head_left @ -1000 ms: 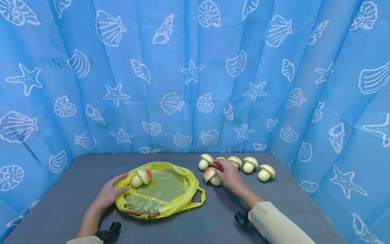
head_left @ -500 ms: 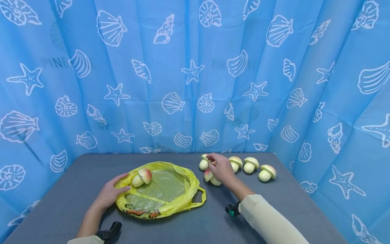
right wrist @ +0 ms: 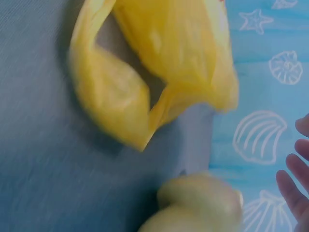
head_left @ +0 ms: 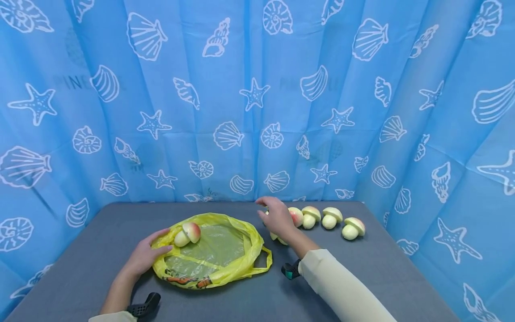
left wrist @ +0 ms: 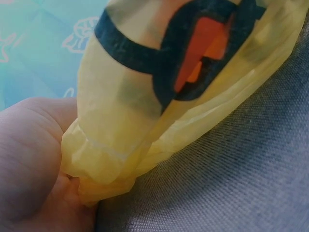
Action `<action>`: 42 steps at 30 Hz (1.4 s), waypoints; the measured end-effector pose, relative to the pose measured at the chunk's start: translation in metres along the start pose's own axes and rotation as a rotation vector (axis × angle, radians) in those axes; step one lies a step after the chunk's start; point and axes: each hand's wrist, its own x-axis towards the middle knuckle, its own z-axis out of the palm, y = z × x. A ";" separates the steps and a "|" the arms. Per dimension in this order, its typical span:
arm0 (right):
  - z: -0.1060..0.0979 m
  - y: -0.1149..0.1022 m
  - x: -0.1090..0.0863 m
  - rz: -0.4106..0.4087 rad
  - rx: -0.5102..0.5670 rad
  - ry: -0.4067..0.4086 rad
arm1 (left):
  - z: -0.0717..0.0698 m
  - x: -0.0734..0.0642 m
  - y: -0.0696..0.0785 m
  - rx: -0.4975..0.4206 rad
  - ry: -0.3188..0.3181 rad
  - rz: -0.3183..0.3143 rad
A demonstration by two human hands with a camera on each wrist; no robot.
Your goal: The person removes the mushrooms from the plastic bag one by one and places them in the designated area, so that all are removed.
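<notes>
A yellow plastic bag [head_left: 245, 268] lies spread on the grey table with its mouth facing up. One toy mushroom [head_left: 187, 234], with a pink-red cap and cream stem, sits inside its left part. My left hand [head_left: 145, 255] holds the bag's left rim, thumb over the edge; the left wrist view shows the bag film [left wrist: 111, 154] bunched at that hand. My right hand [head_left: 277, 218] hovers over the left end of the mushroom group, fingers spread and holding nothing. Beneath it, a mushroom [head_left: 279, 239] is mostly hidden, and another behind the fingers barely shows.
To the right of my right hand stand several more mushrooms, among them a pink-capped one [head_left: 297, 216] and the rightmost one [head_left: 353, 228]. A handle loop [head_left: 263, 261] of the bag sticks out rightward. The blue shell-print curtain [head_left: 253, 134] rises behind the table [head_left: 241, 308].
My right hand has shifted left across the mushroom group, uncovering a pink-capped mushroom and covering the leftmost ones. The left hand and the bag stay as they were.
</notes>
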 end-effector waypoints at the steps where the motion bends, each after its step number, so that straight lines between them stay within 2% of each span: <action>1: 0.001 -0.003 0.001 -0.003 0.013 -0.003 | 0.000 0.000 0.000 0.000 -0.001 0.002; 12: 0.022 -0.030 0.017 0.010 0.202 -0.096 | -0.001 -0.001 -0.001 -0.004 -0.005 0.009; 18: 0.034 -0.047 0.022 0.042 0.248 -0.188 | -0.002 0.000 -0.001 -0.003 -0.011 0.004; 23: 0.044 -0.061 0.026 0.055 0.257 -0.268 | -0.001 0.001 0.000 0.003 -0.013 0.002; 30: 0.059 -0.083 0.032 0.001 0.241 -0.350 | -0.001 0.003 0.000 0.008 -0.004 0.022; 38: 0.081 -0.100 0.031 -0.012 0.242 -0.442 | -0.002 0.001 0.002 0.009 -0.010 0.012; 42: 0.090 -0.107 0.029 -0.053 0.172 -0.475 | -0.001 0.001 0.002 0.004 -0.014 -0.006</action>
